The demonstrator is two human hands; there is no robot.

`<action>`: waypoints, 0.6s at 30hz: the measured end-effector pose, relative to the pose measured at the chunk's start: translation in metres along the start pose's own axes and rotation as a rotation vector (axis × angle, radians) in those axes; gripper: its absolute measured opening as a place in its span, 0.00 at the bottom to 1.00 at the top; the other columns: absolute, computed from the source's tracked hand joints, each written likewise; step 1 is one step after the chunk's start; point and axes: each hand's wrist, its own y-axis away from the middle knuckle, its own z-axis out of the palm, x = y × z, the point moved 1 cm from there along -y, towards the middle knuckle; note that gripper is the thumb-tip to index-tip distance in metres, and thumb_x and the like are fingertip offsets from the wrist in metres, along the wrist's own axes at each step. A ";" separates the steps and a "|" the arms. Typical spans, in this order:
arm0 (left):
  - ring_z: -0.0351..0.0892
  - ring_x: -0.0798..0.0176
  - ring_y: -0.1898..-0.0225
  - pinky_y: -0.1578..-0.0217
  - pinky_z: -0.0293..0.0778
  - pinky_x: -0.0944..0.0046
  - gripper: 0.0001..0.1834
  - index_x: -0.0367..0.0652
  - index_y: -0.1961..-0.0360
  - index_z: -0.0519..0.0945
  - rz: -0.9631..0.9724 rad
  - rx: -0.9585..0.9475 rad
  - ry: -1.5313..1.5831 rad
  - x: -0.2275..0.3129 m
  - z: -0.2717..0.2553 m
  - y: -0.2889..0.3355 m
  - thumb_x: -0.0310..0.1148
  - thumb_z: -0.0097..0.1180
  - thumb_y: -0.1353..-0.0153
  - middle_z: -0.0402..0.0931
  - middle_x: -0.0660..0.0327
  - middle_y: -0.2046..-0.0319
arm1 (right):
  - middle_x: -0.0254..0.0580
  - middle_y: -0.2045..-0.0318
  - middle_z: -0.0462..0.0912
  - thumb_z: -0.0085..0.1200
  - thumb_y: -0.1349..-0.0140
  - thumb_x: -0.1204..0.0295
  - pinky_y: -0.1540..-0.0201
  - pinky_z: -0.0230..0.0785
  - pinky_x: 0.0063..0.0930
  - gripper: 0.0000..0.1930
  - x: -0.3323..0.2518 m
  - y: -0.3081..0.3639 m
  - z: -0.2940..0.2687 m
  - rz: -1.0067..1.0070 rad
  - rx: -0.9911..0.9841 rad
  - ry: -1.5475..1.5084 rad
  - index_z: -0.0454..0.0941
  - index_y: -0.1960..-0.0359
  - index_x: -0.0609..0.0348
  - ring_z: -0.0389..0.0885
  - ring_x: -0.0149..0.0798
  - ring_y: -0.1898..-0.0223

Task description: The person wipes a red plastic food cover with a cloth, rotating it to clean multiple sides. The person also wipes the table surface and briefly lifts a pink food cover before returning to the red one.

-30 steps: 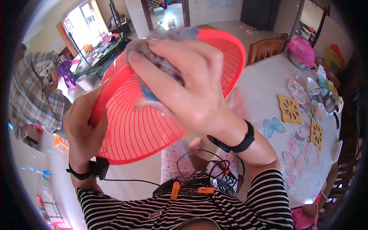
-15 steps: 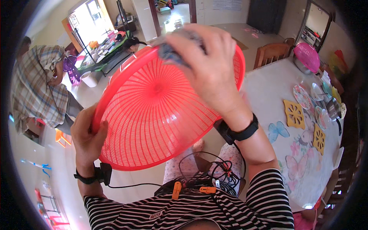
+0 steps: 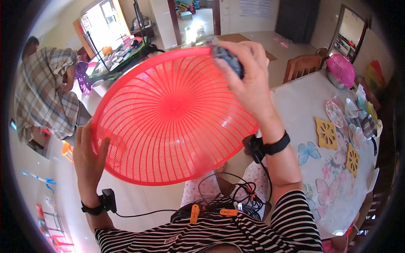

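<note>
A large red plastic colander basket [image 3: 173,122] with a slotted weave is held up in front of me, its round opening tilted toward me. At its left rim, my left hand [image 3: 89,152] grips the edge, thumb on the inside and fingers around the outside. My right hand [image 3: 249,80] is closed on a dark grey-blue cloth [image 3: 228,62], which lies against the far right rim of the basket. Part of the cloth is hidden in the palm. Both wrists wear black bands with small devices.
To the right stands a table with a butterfly-patterned cover [image 3: 287,114], yellow cut-out trivets [image 3: 326,133], plates [image 3: 334,113], a pan [image 3: 368,125] and a pink basket [image 3: 340,70]. A wooden chair [image 3: 302,66] is behind it. A person in a plaid shirt [image 3: 48,92] bends at the left.
My right hand has slid the cloth rightward and slightly down along the rim. The basket has turned its opening more toward me, and my left hand has shifted a little left.
</note>
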 end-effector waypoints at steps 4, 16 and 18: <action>0.75 0.45 0.45 0.46 0.73 0.52 0.30 0.38 0.37 0.71 -0.020 0.032 -0.117 -0.014 -0.004 -0.006 0.29 0.65 0.41 0.73 0.48 0.47 | 0.44 0.57 0.74 0.69 0.47 0.65 0.50 0.59 0.44 0.19 -0.042 -0.005 0.008 -0.111 0.009 0.034 0.83 0.52 0.48 0.71 0.47 0.52; 0.79 0.56 0.53 0.51 0.74 0.60 0.18 0.40 0.49 0.80 0.215 0.226 0.040 0.071 -0.006 -0.069 0.26 0.67 0.41 0.77 0.56 0.56 | 0.44 0.65 0.73 0.55 0.44 0.70 0.55 0.57 0.46 0.07 -0.117 -0.013 0.029 -0.246 0.032 -0.124 0.82 0.66 0.57 0.69 0.46 0.58; 0.79 0.57 0.56 0.54 0.74 0.62 0.14 0.39 0.53 0.81 0.221 0.277 0.052 0.073 -0.001 -0.074 0.25 0.67 0.41 0.77 0.57 0.60 | 0.43 0.65 0.73 0.54 0.43 0.70 0.53 0.57 0.46 0.08 -0.117 -0.015 0.026 -0.224 0.027 -0.077 0.82 0.65 0.57 0.70 0.46 0.58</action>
